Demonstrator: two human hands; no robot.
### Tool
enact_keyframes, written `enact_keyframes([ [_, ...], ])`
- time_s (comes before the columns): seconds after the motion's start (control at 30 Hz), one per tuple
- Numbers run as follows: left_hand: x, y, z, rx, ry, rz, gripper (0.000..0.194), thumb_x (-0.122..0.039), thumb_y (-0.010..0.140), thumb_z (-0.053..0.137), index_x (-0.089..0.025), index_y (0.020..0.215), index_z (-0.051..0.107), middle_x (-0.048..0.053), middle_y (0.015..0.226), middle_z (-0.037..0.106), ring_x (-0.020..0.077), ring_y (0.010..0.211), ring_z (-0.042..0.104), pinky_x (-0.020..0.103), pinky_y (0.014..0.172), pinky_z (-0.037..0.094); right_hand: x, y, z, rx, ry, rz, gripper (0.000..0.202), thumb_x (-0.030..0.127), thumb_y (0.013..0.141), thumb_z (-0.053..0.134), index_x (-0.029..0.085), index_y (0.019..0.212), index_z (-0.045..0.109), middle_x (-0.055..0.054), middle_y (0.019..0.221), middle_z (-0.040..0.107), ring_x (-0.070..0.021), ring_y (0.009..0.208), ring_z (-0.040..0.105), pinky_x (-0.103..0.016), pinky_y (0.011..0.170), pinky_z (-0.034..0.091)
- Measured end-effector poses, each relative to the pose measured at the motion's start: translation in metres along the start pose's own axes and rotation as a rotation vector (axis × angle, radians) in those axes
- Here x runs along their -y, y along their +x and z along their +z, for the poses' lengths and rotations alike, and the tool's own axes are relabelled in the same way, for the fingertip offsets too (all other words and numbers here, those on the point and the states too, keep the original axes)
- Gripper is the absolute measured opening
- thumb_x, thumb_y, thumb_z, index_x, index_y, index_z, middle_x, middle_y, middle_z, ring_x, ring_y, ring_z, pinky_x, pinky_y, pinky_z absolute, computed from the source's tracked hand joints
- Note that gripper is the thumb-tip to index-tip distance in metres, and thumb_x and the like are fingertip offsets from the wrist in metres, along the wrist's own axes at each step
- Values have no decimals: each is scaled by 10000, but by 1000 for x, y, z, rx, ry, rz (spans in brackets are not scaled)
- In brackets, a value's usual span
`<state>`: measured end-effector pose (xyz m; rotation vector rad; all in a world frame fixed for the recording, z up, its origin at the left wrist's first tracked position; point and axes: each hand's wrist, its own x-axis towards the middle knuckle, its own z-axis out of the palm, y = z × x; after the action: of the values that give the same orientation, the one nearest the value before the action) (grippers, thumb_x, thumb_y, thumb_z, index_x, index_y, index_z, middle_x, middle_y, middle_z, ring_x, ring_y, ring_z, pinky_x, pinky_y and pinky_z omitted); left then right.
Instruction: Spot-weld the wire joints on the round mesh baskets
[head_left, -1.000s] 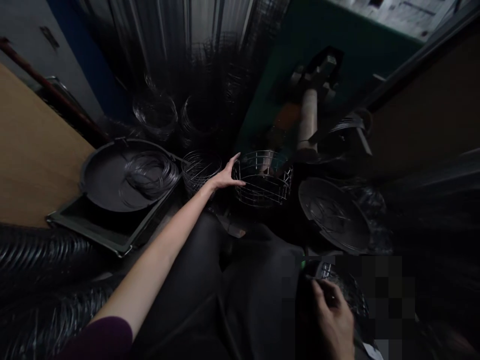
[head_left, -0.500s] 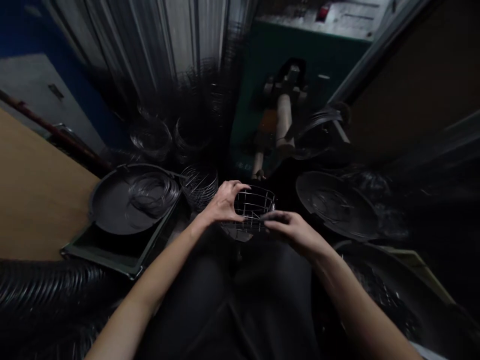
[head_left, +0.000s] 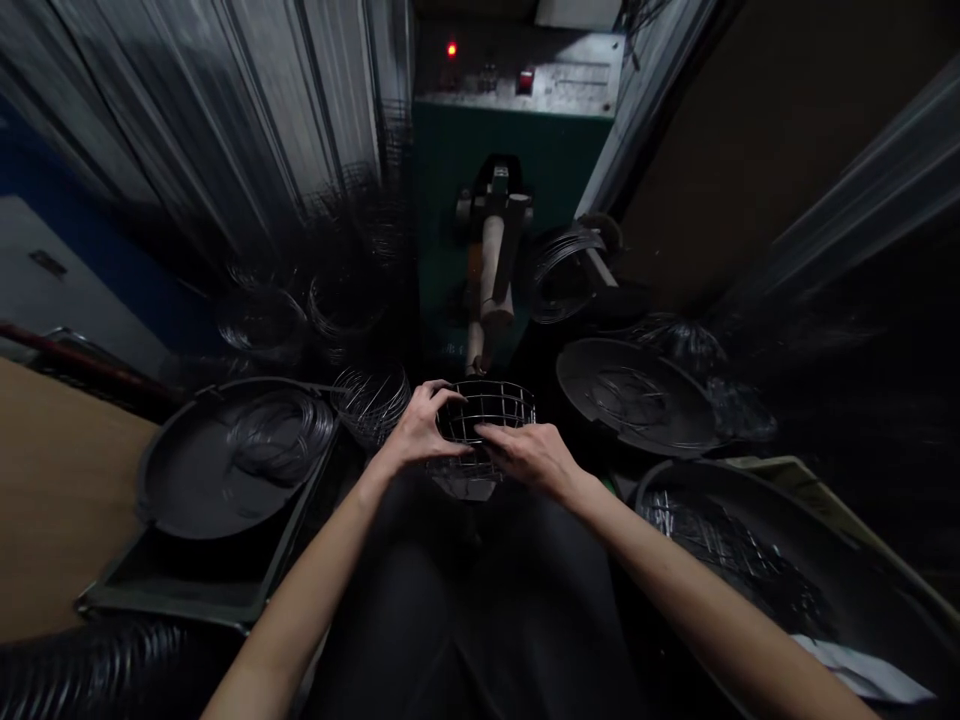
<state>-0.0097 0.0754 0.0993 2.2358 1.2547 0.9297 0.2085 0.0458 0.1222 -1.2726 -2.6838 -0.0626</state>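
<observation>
A round wire basket (head_left: 516,408) with a grid of thin metal rods stands in front of me, close to the machine's electrode arms (head_left: 491,265). My left hand (head_left: 421,425) grips its left side, fingers over the upper wires and thumb lower down at the near side. Across the near wall lies my right hand (head_left: 534,455), its fingers reaching over the wires by the left thumb. The right fingertips are pressed to the wires. Whether a small loose rod is between them is too dark to tell. Beneath the basket is a dim support (head_left: 466,488).
A green machine (head_left: 442,150) with a lit red lamp (head_left: 451,49) stands ahead. Left, a dark pan (head_left: 184,480) bears coiled wire rings (head_left: 281,435). Another wire basket (head_left: 369,400) sits beside my left hand. At right are a round pan (head_left: 637,430) and a larger pan (head_left: 847,570) with wire pieces.
My view has swung right, so the surroundings sit further left. My right hand has moved in over the near wall of the basket, closer to my left hand, which keeps its grip.
</observation>
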Motion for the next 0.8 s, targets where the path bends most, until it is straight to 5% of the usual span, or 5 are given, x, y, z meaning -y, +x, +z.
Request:
enact_keyframes([
  [0.47, 11, 30, -2, -20, -7, 25, 666, -385, 531, 843, -219, 1120, 581, 107, 1262, 445, 297, 1223, 438, 468, 1056, 406, -20, 18, -6, -39, -43, -6, 262, 279, 967, 487, 289, 1171, 651, 25, 1066, 698, -146, 689, 661, -227, 512, 338],
  [0.8, 17, 47, -5, 21, -28, 21, 658, -438, 506, 848, -217, 1071, 592, 83, 1187, 513, 276, 1153, 490, 448, 1029, 415, -23, 29, -9, -5, 14, 84, 271, 295, 959, 510, 291, 1198, 638, 8, 1084, 693, -166, 816, 677, -224, 566, 397],
])
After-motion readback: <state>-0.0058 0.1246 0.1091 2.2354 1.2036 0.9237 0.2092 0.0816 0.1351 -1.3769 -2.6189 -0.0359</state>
